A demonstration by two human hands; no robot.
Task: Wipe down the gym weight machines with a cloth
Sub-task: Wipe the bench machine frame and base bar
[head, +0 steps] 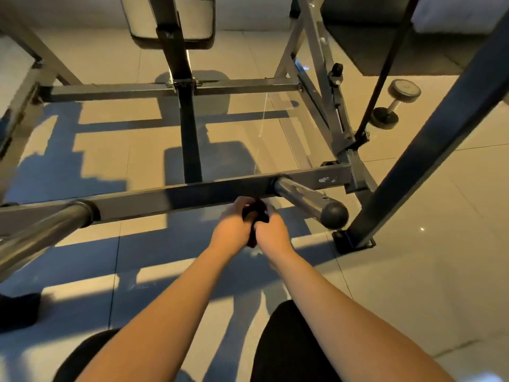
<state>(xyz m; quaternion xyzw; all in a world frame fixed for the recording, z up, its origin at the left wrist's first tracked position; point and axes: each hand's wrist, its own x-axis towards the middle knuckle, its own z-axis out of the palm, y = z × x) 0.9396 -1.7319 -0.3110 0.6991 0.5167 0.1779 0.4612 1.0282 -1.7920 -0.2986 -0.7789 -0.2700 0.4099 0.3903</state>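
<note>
A dark cloth (256,213) is bunched between my two hands, just in front of the machine's near grey crossbar (176,198). My left hand (234,227) grips the cloth from the left and my right hand (271,230) grips it from the right. Most of the cloth is hidden by my fingers. A chrome weight peg (305,198) with a black end cap sticks out of the crossbar right of my hands. Another chrome peg (41,230) juts out at the far left.
The frame's centre post (190,139) runs back to a far crossbar (115,91) under a padded seat (168,20). A dark slanted upright (429,144) stands at right on a floor bracket. A dumbbell (394,104) lies on the tiled floor beyond. My knees show at the bottom.
</note>
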